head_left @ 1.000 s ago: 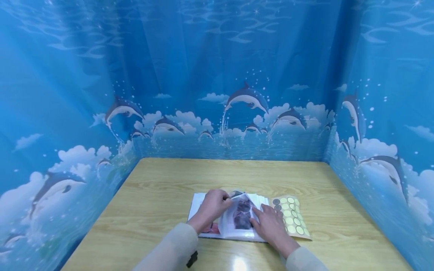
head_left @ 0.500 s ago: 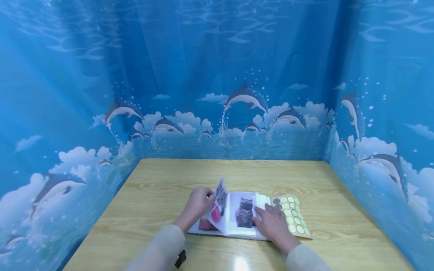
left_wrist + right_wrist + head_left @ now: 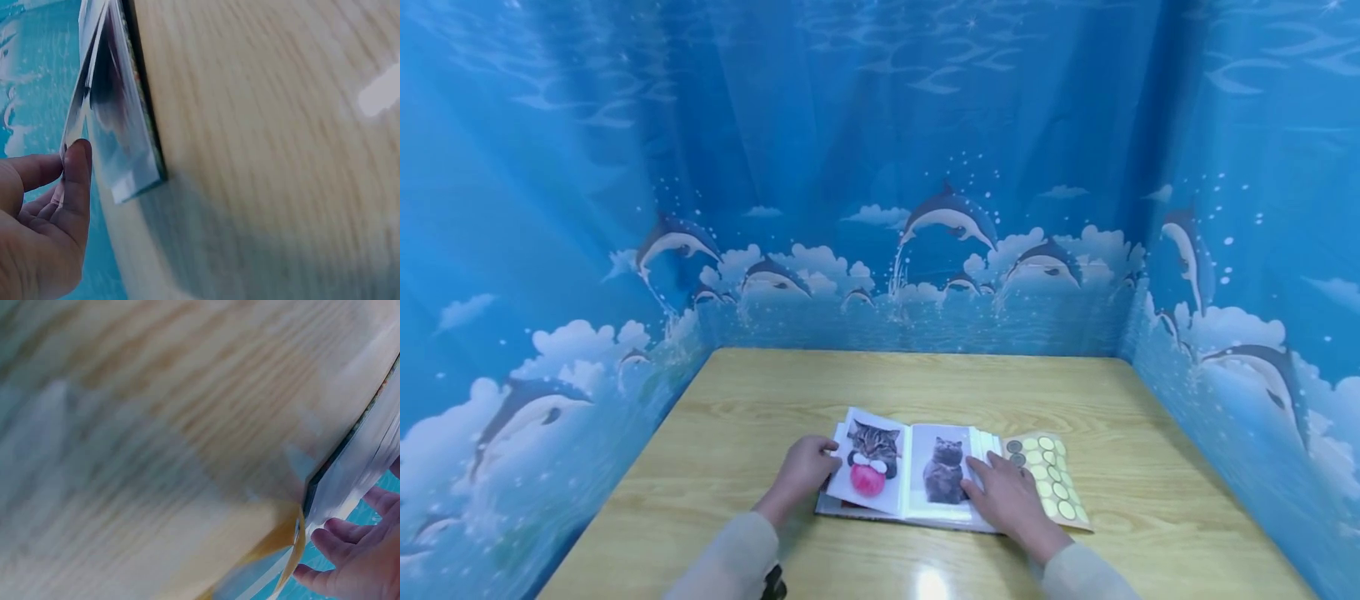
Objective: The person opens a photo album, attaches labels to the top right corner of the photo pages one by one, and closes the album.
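A photo album (image 3: 958, 518) lies open on the table. My left hand (image 3: 805, 465) pinches the outer edge of a raised page (image 3: 842, 493) that shows a tabby cat with a pink ball. In the left wrist view, thumb and fingers meet on the page edge (image 3: 75, 115), which stands tilted above the leaf beneath. My right hand (image 3: 1006, 498) rests with spread fingers on the right edge of the album, beside a picture of a grey cat (image 3: 946, 471). Seen from the right wrist, the fingers (image 3: 337, 547) lie relaxed along the album's side.
A yellowish sheet of round stickers (image 3: 1048, 467) lies right of the album, partly behind my right hand; two circles at its upper left are dark. The wooden table (image 3: 760, 392) is backed by a blue dolphin-print curtain (image 3: 820, 167).
My left hand has turned a page over from right to left and lowered it towards the left side, uncovering the grey cat picture. The right hand has stayed on the right edge.
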`<state>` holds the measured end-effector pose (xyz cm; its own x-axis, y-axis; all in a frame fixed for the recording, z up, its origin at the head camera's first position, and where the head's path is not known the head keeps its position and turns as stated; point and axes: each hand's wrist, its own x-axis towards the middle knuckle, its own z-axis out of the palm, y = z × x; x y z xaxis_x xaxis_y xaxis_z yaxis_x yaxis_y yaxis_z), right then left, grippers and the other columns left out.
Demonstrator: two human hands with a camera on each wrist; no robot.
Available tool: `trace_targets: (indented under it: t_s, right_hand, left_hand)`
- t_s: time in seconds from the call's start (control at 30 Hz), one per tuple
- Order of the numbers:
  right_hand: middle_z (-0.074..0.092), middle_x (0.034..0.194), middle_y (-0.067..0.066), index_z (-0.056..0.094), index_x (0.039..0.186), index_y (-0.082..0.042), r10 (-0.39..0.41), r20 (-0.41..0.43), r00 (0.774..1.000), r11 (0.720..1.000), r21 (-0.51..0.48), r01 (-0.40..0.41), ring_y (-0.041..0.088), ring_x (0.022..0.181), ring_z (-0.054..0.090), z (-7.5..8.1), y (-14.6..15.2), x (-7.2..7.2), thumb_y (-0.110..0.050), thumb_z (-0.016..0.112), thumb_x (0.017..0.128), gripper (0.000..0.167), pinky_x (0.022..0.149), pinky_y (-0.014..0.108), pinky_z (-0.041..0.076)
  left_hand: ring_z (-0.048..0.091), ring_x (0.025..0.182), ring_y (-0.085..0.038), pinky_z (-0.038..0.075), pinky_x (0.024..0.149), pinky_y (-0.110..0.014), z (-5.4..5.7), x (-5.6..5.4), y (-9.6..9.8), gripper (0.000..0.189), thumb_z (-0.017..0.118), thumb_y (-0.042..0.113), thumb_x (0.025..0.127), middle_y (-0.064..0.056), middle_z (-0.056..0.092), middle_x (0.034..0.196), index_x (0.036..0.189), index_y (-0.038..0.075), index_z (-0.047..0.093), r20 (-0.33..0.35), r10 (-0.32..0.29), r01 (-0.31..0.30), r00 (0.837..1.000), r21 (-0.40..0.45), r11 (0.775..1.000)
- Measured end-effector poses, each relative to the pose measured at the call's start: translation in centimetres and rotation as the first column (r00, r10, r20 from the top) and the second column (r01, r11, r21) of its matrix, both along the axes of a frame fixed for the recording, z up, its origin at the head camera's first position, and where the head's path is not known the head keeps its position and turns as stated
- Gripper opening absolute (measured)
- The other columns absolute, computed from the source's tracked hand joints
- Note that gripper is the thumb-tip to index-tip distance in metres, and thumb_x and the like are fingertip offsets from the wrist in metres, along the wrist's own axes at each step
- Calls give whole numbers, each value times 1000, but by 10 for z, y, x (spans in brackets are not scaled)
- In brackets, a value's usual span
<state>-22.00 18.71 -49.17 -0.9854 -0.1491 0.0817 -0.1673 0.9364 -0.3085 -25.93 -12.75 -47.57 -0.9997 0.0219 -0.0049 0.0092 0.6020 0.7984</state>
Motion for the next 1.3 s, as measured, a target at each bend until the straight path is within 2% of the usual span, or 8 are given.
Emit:
trace_targets:
  t_s: [0.17,0.33,0.67,0.97,1.1,1.3]
  right_hand:
    - [47,143,29,58,137,-10,16,11,1000,1000,4,-16,50,131,43,-1,4,-2,-38,58,98,48,103,74,27]
    - [47,144,27,58,138,-12,22,15,1000,1000,-1,-22,49,132,42,-2,7,-2,-38,59,97,48,104,75,25]
    - [47,145,25,57,139,-14,29,-7,1000,1000,6,-29,49,133,40,-7,7,-3,-40,59,97,49,106,76,20]
    - [44,148,24,54,142,-15,16,15,1000,1000,10,-16,47,135,38,-6,3,-2,-42,56,98,51,108,75,17]
    - [44,147,24,54,142,-14,17,5,1000,1000,7,-17,47,135,38,-7,3,-2,-41,57,98,51,108,75,17]
    - [46,145,25,54,142,-12,26,-25,999,1000,1,-26,46,135,40,-7,3,0,-40,56,99,51,108,74,18]
  left_hand:
    - [62,61,-15,56,56,-29,-7,0,-4,33,66,-2,85,-16,68,93,117,-12,64,109,30,-39,994,73,997]
    - [59,57,-15,54,53,-29,-12,1,-4,34,67,-4,84,-13,66,88,117,-10,64,122,51,-62,991,86,994]
    - [59,64,-16,53,56,-28,-14,4,-6,21,68,-4,82,-11,64,85,103,-6,68,77,71,-69,995,-23,997]
    - [59,67,-18,52,59,-30,-15,6,-8,21,68,-5,78,-12,65,84,99,-6,68,2,56,-56,998,-53,997]
    - [57,69,-19,52,63,-33,-14,6,-7,21,70,-3,76,-9,65,82,97,-5,68,-30,48,-51,998,-112,992]
    - [52,65,-18,49,60,-32,-14,7,-8,21,73,-2,73,-4,58,72,94,-3,68,-35,39,-45,999,-203,978]
